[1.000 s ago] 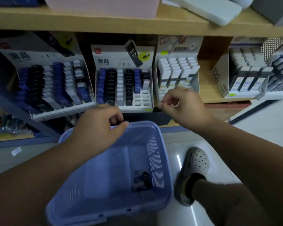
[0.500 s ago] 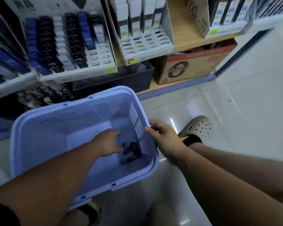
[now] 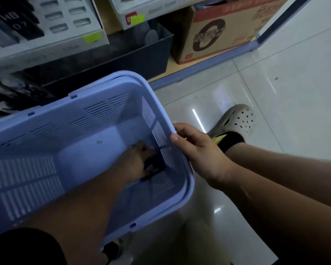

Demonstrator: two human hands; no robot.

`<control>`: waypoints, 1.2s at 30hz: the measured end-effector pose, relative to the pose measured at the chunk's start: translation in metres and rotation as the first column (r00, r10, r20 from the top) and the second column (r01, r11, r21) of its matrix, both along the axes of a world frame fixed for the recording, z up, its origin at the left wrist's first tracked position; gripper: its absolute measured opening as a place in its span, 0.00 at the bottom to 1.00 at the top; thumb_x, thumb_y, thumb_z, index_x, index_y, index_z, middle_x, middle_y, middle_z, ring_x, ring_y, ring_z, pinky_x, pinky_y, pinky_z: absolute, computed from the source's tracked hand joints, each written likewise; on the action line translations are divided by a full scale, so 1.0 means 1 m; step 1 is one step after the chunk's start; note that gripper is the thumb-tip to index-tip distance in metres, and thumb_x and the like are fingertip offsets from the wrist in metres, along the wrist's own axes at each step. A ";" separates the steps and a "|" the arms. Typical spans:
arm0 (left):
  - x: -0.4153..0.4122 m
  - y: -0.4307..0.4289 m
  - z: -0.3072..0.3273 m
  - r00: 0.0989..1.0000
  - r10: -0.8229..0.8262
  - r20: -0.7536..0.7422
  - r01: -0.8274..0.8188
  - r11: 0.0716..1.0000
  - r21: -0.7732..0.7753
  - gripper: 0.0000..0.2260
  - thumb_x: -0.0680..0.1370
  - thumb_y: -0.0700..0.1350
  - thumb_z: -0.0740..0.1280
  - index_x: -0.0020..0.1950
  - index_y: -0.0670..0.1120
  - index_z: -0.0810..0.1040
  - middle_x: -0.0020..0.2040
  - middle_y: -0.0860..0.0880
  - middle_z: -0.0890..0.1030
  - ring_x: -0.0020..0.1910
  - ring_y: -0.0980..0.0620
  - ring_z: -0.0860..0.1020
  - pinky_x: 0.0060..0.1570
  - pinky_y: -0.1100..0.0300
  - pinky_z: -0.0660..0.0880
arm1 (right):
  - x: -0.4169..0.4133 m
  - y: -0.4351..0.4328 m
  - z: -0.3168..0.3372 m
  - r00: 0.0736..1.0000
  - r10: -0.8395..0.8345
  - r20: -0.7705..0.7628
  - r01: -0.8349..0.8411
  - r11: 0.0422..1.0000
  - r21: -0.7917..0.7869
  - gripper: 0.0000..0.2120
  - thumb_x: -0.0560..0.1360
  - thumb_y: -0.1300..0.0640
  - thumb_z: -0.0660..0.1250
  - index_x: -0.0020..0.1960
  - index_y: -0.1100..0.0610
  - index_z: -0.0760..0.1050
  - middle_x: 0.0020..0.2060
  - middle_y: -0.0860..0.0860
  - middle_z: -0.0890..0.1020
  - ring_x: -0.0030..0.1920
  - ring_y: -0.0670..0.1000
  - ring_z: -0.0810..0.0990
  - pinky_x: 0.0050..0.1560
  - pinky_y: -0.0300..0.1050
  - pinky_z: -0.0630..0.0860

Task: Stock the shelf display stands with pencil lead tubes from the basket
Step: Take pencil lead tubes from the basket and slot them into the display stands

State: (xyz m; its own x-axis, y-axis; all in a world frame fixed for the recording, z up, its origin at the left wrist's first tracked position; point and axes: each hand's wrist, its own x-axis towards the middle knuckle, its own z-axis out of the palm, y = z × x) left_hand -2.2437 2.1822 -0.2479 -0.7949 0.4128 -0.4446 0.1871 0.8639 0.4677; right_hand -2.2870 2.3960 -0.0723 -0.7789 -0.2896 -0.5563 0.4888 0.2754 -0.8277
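Pickup step: your left grip (image 3: 134, 163) over lead tubes (image 3: 154, 166) in basket (image 3: 103, 83) corner, hold unclear; right grip (image 3: 197, 150) curled round rim. Next: pinch tube, lift to display stand (image 3: 71, 23).

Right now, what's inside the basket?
The left hand reaches into a corner of the basket, onto dark pencil lead tubes. It covers most of them, so their count and any grip are hidden.

**One head-worn view, tilted steeply down**

A single wide-angle camera on the person's head faces forward and down, close over the basket (image 3: 103, 115). The base of the shelf (image 3: 199, 70) runs along the top edge, and the floor (image 3: 275, 88) fills the right side
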 end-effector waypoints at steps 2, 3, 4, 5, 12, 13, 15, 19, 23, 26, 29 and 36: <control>0.000 -0.005 -0.004 1.000 -0.019 0.000 0.019 0.998 0.065 0.21 0.71 0.62 0.68 0.61 0.56 0.77 0.49 0.49 0.69 0.40 0.45 0.74 0.42 0.57 0.76 | 0.000 0.000 -0.001 1.000 0.009 -0.011 -0.009 1.000 0.014 0.12 0.78 0.45 0.66 0.59 0.45 0.80 0.53 0.53 0.83 0.52 0.54 0.83 0.56 0.54 0.81; -0.001 -0.006 -0.005 1.000 -0.019 -0.004 0.019 0.996 0.083 0.19 0.72 0.61 0.67 0.60 0.54 0.77 0.49 0.48 0.69 0.39 0.44 0.74 0.42 0.56 0.76 | 0.001 0.000 -0.001 1.000 0.008 -0.014 -0.008 1.000 0.016 0.12 0.78 0.45 0.66 0.59 0.45 0.80 0.52 0.53 0.83 0.52 0.54 0.83 0.56 0.55 0.81; -0.001 -0.007 -0.004 1.000 -0.017 -0.010 0.018 0.996 0.093 0.18 0.73 0.60 0.67 0.59 0.52 0.78 0.48 0.47 0.69 0.39 0.43 0.74 0.42 0.55 0.76 | 0.001 0.000 -0.001 1.000 0.007 -0.020 -0.007 1.000 0.020 0.12 0.78 0.44 0.66 0.59 0.45 0.80 0.52 0.52 0.83 0.52 0.54 0.83 0.56 0.55 0.81; 0.000 -0.007 -0.006 1.000 -0.013 -0.020 0.015 0.994 0.104 0.19 0.73 0.58 0.68 0.59 0.50 0.78 0.47 0.46 0.70 0.38 0.42 0.74 0.41 0.54 0.76 | 0.001 -0.001 -0.001 1.000 0.007 -0.027 -0.007 1.000 0.028 0.12 0.78 0.44 0.66 0.59 0.45 0.80 0.52 0.52 0.83 0.52 0.54 0.83 0.57 0.55 0.81; 0.007 0.003 0.001 0.950 0.288 0.123 -0.302 0.945 0.126 0.29 0.63 0.58 0.78 0.59 0.50 0.75 0.50 0.47 0.78 0.48 0.46 0.79 0.46 0.56 0.77 | 0.003 -0.002 0.001 1.000 0.009 -0.004 -0.009 0.999 0.046 0.13 0.77 0.41 0.65 0.58 0.43 0.80 0.53 0.53 0.83 0.54 0.56 0.83 0.58 0.61 0.80; 0.007 0.005 0.003 0.939 0.316 0.139 -0.332 0.936 0.114 0.32 0.62 0.58 0.78 0.62 0.48 0.74 0.53 0.45 0.78 0.49 0.45 0.79 0.48 0.55 0.78 | 0.003 -0.003 0.002 1.000 0.008 -0.003 -0.008 0.999 0.048 0.13 0.77 0.41 0.64 0.58 0.43 0.80 0.54 0.53 0.83 0.54 0.56 0.83 0.58 0.61 0.80; 0.004 0.007 0.002 0.929 0.329 0.169 -0.346 0.934 0.083 0.32 0.63 0.56 0.79 0.61 0.44 0.75 0.54 0.43 0.78 0.49 0.44 0.78 0.48 0.56 0.77 | 0.003 -0.003 0.002 1.000 0.015 -0.007 -0.015 0.998 0.056 0.13 0.77 0.41 0.64 0.58 0.43 0.80 0.54 0.53 0.83 0.54 0.56 0.83 0.58 0.61 0.80; -0.001 0.009 -0.002 0.963 0.181 0.200 -0.181 0.983 -0.016 0.19 0.66 0.51 0.77 0.52 0.44 0.80 0.50 0.44 0.80 0.49 0.43 0.79 0.45 0.59 0.73 | 0.002 -0.002 0.003 0.999 0.029 -0.023 -0.027 0.997 0.074 0.10 0.80 0.44 0.64 0.58 0.44 0.79 0.53 0.52 0.83 0.54 0.55 0.82 0.59 0.60 0.79; -0.002 0.010 -0.004 0.956 0.166 0.242 -0.168 0.986 -0.012 0.16 0.69 0.50 0.77 0.51 0.43 0.81 0.50 0.45 0.81 0.49 0.46 0.79 0.46 0.60 0.74 | 0.002 -0.003 0.003 0.997 0.060 -0.044 -0.055 0.993 0.103 0.10 0.82 0.46 0.63 0.60 0.46 0.78 0.52 0.51 0.83 0.53 0.53 0.82 0.58 0.57 0.79; -0.001 0.013 -0.004 0.951 0.125 0.282 -0.123 0.992 -0.025 0.15 0.70 0.49 0.76 0.52 0.44 0.80 0.51 0.45 0.82 0.51 0.46 0.80 0.46 0.61 0.74 | 0.002 -0.003 0.003 0.997 0.068 -0.044 -0.063 0.992 0.107 0.10 0.82 0.45 0.62 0.60 0.46 0.78 0.52 0.50 0.83 0.53 0.52 0.82 0.58 0.56 0.79; -0.003 0.016 -0.003 0.944 0.094 0.316 -0.081 0.995 -0.054 0.13 0.73 0.49 0.73 0.54 0.45 0.80 0.53 0.46 0.82 0.52 0.46 0.80 0.43 0.64 0.68 | 0.002 -0.004 0.003 0.995 0.082 -0.055 -0.075 0.990 0.117 0.11 0.83 0.46 0.61 0.61 0.47 0.77 0.53 0.49 0.82 0.53 0.50 0.81 0.58 0.54 0.79; -0.012 0.024 0.007 0.841 0.037 0.539 0.013 0.996 -0.089 0.09 0.77 0.47 0.67 0.49 0.42 0.81 0.47 0.44 0.81 0.43 0.48 0.78 0.40 0.61 0.70 | 0.004 -0.006 0.006 0.991 0.095 -0.095 -0.082 0.989 0.126 0.10 0.84 0.48 0.60 0.61 0.49 0.76 0.52 0.50 0.81 0.54 0.50 0.80 0.58 0.51 0.78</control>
State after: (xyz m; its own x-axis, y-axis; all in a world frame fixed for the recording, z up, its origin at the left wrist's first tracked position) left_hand -2.2556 2.2063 -0.2414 -0.4234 0.3451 -0.8376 -0.0845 0.9055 0.4158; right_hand -2.2830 2.3896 -0.0662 -0.8067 -0.2947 -0.5123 0.3744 0.4158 -0.8288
